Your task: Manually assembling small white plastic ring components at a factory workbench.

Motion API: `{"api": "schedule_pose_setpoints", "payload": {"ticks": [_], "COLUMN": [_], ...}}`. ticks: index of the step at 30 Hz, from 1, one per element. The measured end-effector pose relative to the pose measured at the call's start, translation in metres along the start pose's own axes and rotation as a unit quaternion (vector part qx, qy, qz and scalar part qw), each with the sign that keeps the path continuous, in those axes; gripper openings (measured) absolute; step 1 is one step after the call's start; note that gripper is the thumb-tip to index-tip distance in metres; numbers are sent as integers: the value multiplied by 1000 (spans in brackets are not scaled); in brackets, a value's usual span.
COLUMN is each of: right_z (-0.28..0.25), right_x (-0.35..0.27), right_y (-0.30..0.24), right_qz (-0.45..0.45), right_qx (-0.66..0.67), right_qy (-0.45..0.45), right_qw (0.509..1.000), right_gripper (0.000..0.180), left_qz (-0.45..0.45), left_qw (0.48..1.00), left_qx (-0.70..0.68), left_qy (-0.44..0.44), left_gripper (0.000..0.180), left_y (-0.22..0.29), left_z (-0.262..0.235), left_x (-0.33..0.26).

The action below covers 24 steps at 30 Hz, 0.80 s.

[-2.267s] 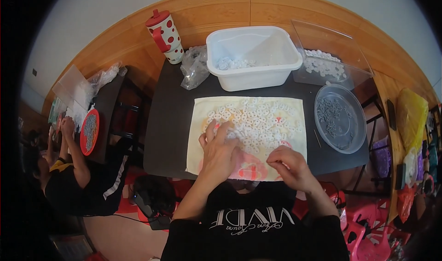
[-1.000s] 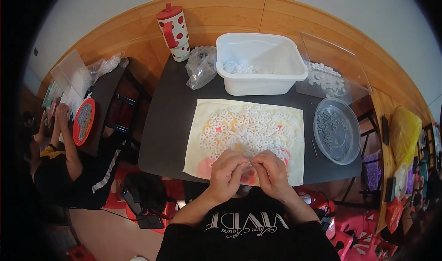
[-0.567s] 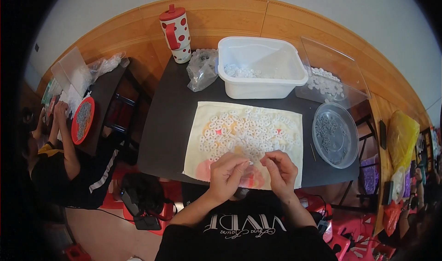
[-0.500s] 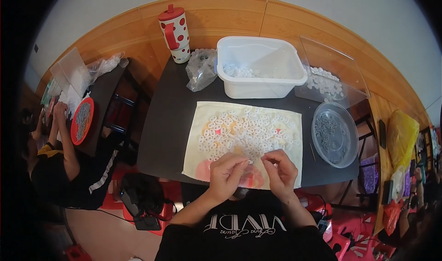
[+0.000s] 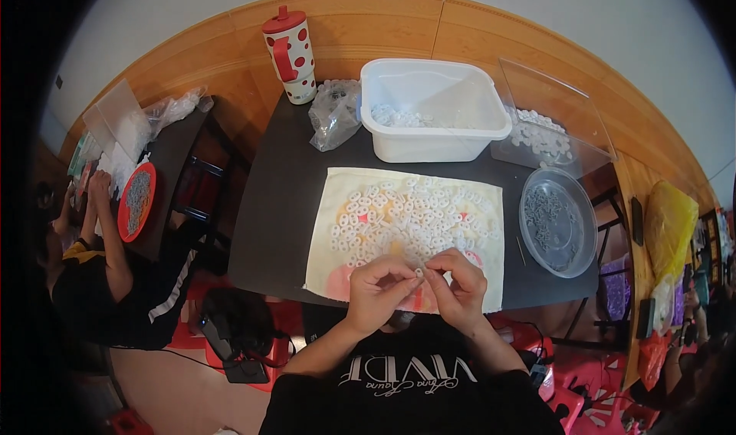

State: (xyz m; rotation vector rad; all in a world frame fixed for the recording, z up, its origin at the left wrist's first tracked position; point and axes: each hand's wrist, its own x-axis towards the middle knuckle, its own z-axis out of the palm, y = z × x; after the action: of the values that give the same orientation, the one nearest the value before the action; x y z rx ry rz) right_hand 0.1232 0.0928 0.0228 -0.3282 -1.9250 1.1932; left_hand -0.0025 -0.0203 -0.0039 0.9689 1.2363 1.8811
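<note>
Over the near edge of a cream patterned cloth, my hands meet fingertip to fingertip. My left hand pinches a small white plastic piece between thumb and forefinger. My right hand is closed in a pinch against the same spot; whatever its fingertips hold is too small to make out. Many small white two-holed plastic pieces lie spread across the cloth beyond my fingers. To the right stands a round clear tub with small dark grey parts inside.
A white bin with pieces inside stands at the back, beside a plastic bag and a spotted tumbler. A clear box of white pieces is back right. Leftward, another person's hands work near a red tray.
My right hand has moved left, and its fingertips now meet those of my left hand at the small white piece. The left hand has barely shifted.
</note>
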Motion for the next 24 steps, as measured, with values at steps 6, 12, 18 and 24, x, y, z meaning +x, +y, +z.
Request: {"api": "schedule_pose_setpoints", "payload": {"ticks": [6,12,18,24], "right_z": [-2,-5,-18,-63], "right_x": [-3,-8,-4,-3], "right_y": [9,13,-1,10], "right_qz": [11,38,89,91], "right_qx": [36,36,2,-134], "right_qy": [-14,-40,-7,16], "right_qw": [999,998,996,987], "right_gripper": [13,13,17,13], "left_qz": [-55,-33,-30,16], "left_qw": [998,999,999,998], "left_qx": [-29,34,19,35], "left_qy": [29,13,32,58], "left_gripper": [23,19,18,18], "left_y": [3,5,6,10], "left_z": [3,1,1,-15], "left_x": [-1,0,-1,2]}}
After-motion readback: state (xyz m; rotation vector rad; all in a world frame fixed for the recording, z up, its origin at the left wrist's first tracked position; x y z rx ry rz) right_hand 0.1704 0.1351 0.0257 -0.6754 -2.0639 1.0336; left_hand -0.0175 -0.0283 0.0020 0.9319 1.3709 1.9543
